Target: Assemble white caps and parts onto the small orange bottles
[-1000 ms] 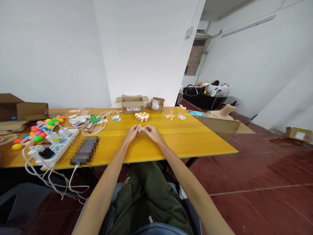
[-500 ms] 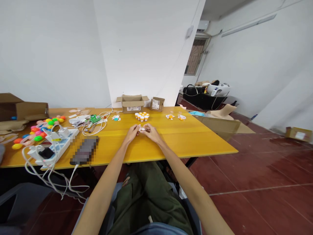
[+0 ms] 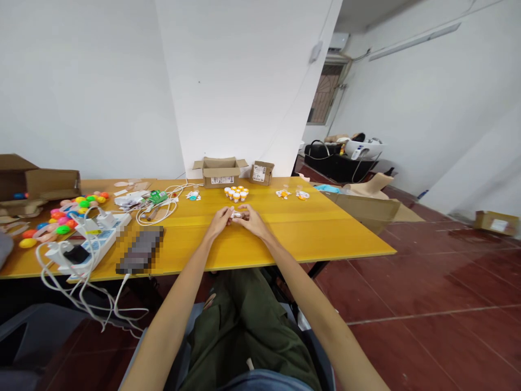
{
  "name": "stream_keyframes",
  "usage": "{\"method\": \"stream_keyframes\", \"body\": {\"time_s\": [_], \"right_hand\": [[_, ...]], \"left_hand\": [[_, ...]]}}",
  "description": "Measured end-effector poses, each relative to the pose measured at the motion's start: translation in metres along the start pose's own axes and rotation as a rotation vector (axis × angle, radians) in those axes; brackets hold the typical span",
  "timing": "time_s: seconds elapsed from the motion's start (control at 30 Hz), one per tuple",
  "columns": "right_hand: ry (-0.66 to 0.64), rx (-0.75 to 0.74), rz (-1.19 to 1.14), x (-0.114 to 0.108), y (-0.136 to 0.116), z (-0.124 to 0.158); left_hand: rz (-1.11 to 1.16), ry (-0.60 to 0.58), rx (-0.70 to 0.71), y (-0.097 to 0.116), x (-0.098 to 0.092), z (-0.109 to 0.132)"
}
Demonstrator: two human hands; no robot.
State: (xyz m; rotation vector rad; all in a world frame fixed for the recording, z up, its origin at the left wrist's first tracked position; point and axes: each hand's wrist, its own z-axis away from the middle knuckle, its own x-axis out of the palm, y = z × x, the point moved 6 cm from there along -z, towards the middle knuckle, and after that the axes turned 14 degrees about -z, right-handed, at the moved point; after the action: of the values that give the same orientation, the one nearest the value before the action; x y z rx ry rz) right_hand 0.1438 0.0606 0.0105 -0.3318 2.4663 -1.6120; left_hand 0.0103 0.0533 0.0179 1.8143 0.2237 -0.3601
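Left hand (image 3: 220,221), right hand (image 3: 253,221) holding small whitish piece (image 3: 236,215).

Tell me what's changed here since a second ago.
The right hand has shifted its fingers, so more of the small whitish piece shows between it and the left hand. A grey shape has come in at the picture's left edge. No release is visible. The left hand, white-and-yellow cups and cardboard box behind them look unmoved.

This looks like a makeshift workroom: a yellow table (image 3: 325,233) bears a power strip (image 3: 108,239), open cartons (image 3: 221,177) and clusters of small pieces (image 3: 282,194). Behind the table rises a plain white wall (image 3: 244,81); right of the table are red floor tiles (image 3: 407,293) and a white basin (image 3: 368,150).
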Motion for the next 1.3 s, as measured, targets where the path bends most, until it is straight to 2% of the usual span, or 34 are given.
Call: {"method": "stream_keyframes", "body": {"time_s": [0.3,0.6,0.83,1.07,1.3], "right_hand": [[-0.029,0.022,0.048,-0.0008,-0.0024,0.0004],[-0.026,0.006,-0.018,0.001,0.0031,-0.0002],[-0.029,0.005,0.067,-0.0018,0.0006,0.0001],[-0.027,0.031,0.005,-0.0002,0.0064,-0.0003],[-0.044,0.009,0.102,-0.0025,0.0043,0.0]], "left_hand": [[-0.005,0.01,-0.002,-0.0009,-0.0008,0.0001],[0.009,0.007,0.016,0.004,-0.0003,0.0039],[0.026,0.017,0.023,0.0041,-0.0006,0.0045],[0.06,0.015,0.02,0.0024,0.0017,0.0036],[0.029,0.024,0.019,0.0007,-0.0003,0.0039]]}}
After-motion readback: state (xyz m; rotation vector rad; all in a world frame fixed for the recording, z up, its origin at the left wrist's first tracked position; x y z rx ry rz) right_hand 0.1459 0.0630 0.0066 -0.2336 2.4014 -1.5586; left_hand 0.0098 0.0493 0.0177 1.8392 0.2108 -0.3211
